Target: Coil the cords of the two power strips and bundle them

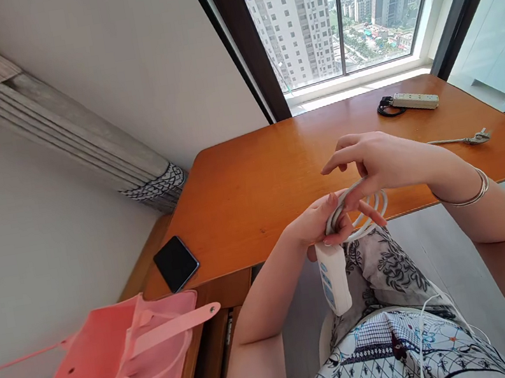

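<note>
Near the table's front edge, my left hand (319, 223) is closed around the loops of a white power cable (381, 205). A white power strip (334, 278) hangs below that hand, over my lap, its socket face turned to the left. From above, my right hand (369, 163) grips the coiled cable between thumb and lower fingers, while its index finger stretches out to the left. Behind my right wrist, a grey plug (479, 138) on a short visible stretch of cord lies on the table; whether it joins the coil is hidden.
Another power strip (414, 100) with a black cord lies at the back right of the wooden table (242, 184). A black phone (176, 263) rests at the left corner. An open pink bag (103, 369) stands at lower left. Behind the table is a window (340, 19).
</note>
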Available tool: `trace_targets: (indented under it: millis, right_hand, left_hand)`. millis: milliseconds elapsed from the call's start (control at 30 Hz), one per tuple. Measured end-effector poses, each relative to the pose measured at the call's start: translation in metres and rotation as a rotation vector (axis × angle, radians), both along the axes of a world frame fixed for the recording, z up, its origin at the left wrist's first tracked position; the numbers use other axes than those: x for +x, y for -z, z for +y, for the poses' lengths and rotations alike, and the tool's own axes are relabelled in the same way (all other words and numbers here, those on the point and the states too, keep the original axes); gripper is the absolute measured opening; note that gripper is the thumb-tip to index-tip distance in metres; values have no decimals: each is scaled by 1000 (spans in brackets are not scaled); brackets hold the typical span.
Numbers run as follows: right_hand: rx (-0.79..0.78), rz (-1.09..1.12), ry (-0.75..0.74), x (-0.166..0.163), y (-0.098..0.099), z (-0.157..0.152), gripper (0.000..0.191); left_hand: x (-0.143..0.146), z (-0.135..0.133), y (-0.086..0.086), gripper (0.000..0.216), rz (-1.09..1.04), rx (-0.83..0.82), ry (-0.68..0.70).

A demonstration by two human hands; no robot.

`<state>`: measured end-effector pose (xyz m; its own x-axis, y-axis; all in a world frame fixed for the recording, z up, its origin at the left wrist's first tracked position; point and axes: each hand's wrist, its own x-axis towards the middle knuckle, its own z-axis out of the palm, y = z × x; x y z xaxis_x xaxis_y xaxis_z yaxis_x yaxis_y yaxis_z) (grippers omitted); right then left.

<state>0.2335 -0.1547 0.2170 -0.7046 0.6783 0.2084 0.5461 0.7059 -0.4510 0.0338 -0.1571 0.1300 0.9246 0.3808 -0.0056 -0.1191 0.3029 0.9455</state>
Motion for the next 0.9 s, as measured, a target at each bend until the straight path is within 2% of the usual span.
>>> trace_targets:
  millis: [100, 167, 233, 367, 433, 633, 767, 900]
  right_hand:
    - [-220, 164, -110, 14, 7, 18, 50]
    - [-327, 298, -118, 20, 19, 25, 48]
    - [-395, 436, -74, 21, 36, 27, 48]
    - [-483, 662, 35, 16, 71, 21, 67]
    - [-517, 694, 29, 11, 81, 17, 73]
    - [-757, 822, -37, -7, 85, 9, 66]
    - [-769, 951, 68, -21, 89, 6, 54]
    - [-819, 1051, 144, -32, 96, 3, 51]
  left_hand:
    - [-6, 1, 2, 60, -102, -91, 28]
    - [-11, 2, 4, 57, -189, -158, -19]
    - [-16, 5, 4, 55, -273, -206, -148]
    - [-26, 11, 0, 56, -330, -293, -465]
    - [-28, 12, -1, 59, -347, -335, -529]
    - [-26, 10, -2, 62, -379, -350, -560]
    - [-22, 7, -3, 60, -379, -333, -620]
    - [-15, 6, -5, 54, -408, -308, -611]
